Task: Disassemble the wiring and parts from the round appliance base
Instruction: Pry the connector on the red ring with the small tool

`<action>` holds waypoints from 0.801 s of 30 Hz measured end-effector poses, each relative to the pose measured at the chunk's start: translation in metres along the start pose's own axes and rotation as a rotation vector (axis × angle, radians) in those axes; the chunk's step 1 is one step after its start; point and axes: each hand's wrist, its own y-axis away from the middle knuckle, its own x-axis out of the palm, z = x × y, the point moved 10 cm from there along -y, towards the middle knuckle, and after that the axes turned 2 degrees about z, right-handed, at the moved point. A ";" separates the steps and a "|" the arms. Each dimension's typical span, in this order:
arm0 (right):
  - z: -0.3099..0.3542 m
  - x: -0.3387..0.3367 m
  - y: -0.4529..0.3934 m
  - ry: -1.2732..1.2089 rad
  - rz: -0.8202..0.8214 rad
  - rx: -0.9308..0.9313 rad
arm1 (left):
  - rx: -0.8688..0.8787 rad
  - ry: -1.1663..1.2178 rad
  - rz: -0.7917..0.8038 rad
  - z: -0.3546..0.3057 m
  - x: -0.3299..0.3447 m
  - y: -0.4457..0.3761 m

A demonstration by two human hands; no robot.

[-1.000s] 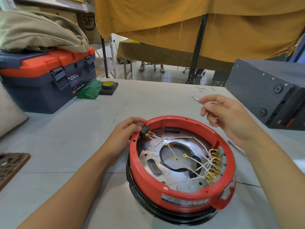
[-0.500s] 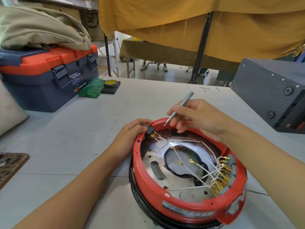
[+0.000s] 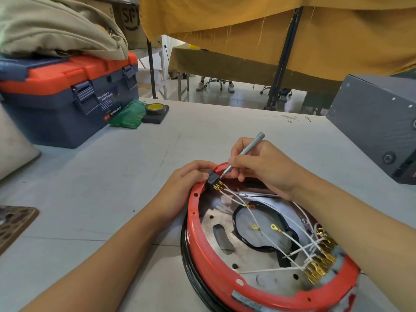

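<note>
The red base (image 3: 225, 282) is lying on the table (image 3: 112, 188) in front of the person, its open side facing up, with white wires (image 3: 270, 237) crossing the metal floor from a black connector (image 3: 212, 177) on the far rim to a row of brass terminals (image 3: 319, 262) at the right. The left hand (image 3: 186, 179) is curling over the rim and pinching the connector, steadying it. The right hand (image 3: 261, 163) is holding a thin metal driver (image 3: 242, 154) like a pen, fingers closed round the shaft, its tip sitting just beside the connector at the rim. The step in hand looks like freeing this connector from the rim, whether by a screw or a clip I cannot tell, since the tip's contact point is hidden. To do it well, the tip should be seating squarely before any force is going in, and the push should be running along the shaft, not sideways, so it is not skidding into the left fingers close by. The left hand should be bracing the connector body, not pulling on the wires, because the small brass pins under it would likely bend.
</note>
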 end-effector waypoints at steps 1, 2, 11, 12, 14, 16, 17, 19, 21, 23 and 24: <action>0.000 0.001 0.000 0.008 0.008 -0.006 | 0.001 0.007 0.001 0.000 0.001 0.000; 0.001 0.002 0.000 0.015 0.016 -0.011 | 0.001 0.015 0.001 -0.001 0.001 0.000; 0.006 0.003 0.001 0.093 0.042 -0.060 | -0.010 0.060 0.012 -0.002 0.005 0.003; 0.007 0.003 0.001 0.095 0.046 -0.062 | -0.012 0.057 0.010 -0.002 0.005 0.003; 0.007 0.003 0.002 0.101 0.050 -0.064 | -0.014 0.053 0.006 -0.002 0.005 0.004; 0.008 0.004 0.002 0.104 0.055 -0.064 | -0.012 0.065 0.010 -0.002 0.006 0.005; 0.008 0.005 0.002 0.106 0.058 -0.063 | -0.015 0.076 0.013 -0.002 0.006 0.005; 0.008 0.005 0.002 0.106 0.059 -0.059 | -0.016 0.094 0.017 -0.002 0.007 0.006; 0.008 0.006 0.001 0.110 0.058 -0.056 | -0.013 0.088 0.016 -0.003 0.007 0.006; 0.008 0.006 0.001 0.106 0.059 -0.050 | -0.012 0.073 0.016 -0.004 0.008 0.006; 0.008 0.006 0.002 0.100 0.058 -0.048 | -0.013 0.069 0.018 -0.004 0.008 0.006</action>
